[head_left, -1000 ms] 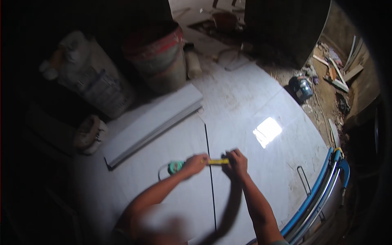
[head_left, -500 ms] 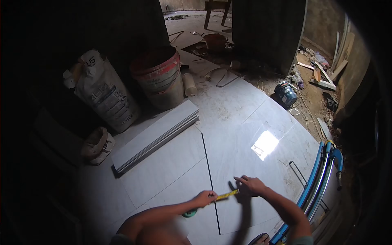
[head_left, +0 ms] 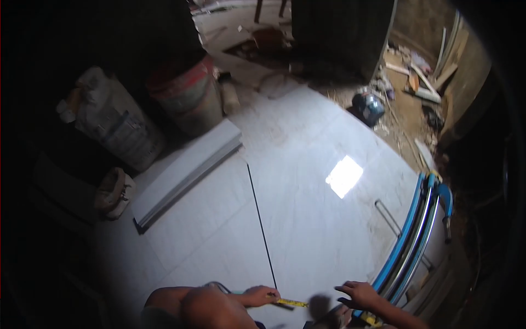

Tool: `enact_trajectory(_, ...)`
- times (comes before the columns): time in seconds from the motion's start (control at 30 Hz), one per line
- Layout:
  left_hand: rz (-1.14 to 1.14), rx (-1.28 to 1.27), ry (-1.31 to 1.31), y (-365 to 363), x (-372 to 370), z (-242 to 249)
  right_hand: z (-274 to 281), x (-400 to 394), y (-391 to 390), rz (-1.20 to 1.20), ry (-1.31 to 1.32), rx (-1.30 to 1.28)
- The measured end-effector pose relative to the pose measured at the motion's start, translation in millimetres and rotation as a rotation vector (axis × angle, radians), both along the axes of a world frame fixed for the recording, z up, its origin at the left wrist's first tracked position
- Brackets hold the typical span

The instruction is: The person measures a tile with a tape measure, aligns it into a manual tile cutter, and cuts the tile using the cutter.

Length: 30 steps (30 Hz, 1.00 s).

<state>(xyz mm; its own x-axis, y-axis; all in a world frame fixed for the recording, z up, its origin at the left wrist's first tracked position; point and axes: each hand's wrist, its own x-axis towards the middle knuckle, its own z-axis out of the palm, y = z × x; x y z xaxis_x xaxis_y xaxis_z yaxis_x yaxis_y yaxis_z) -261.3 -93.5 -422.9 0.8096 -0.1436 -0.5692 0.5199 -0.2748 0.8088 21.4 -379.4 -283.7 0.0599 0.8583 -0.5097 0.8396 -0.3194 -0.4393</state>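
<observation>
My left hand (head_left: 261, 296) is closed round the near end of a yellow tape measure (head_left: 291, 302), whose blade points right over the white tiled floor (head_left: 307, 230). To the right of the blade's free end, my right hand (head_left: 357, 295) is apart from it, fingers spread and holding nothing. A thin black line (head_left: 259, 219) runs along the floor up from beside my left hand. The blue tile cutter (head_left: 408, 241) lies just beyond my right hand.
A stack of cut tile strips (head_left: 186, 175) lies at the left. Behind it stand a bucket (head_left: 189, 98), a large white sack (head_left: 118, 120) and a small open bag (head_left: 115, 194). A blue container (head_left: 368, 108), rubble and wood pieces (head_left: 424, 82) lie at the upper right.
My right hand has let go of the tape's end and moved right. Both hands sit lower in view, and the whole view has shifted, with the floor items higher and further left.
</observation>
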Motion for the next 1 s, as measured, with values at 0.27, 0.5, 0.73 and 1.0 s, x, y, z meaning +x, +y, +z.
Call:
enact_trajectory(0.27, 0.042, 0.189, 0.073, -20.6, -1.3, 9.5, -79.0, -115.7, -9.9, -0.502, 0.102, 0.358)
enact_trajectory(0.5, 0.128, 0.192, 0.002, -26.8, -14.3, 15.1, -99.9, -121.5, -7.8, -0.406, 0.206, 0.404)
enact_trajectory(0.73, 0.164, 0.175, 0.036, -26.7, -12.0, 9.6, -113.9, -134.5, -0.9, -0.422, 0.179, 0.502)
enact_trajectory(1.0, 0.183, 0.162, 0.051, -32.6, -4.4, 16.0, -105.6, -131.5, 2.8, -0.440, 0.096, 0.552)
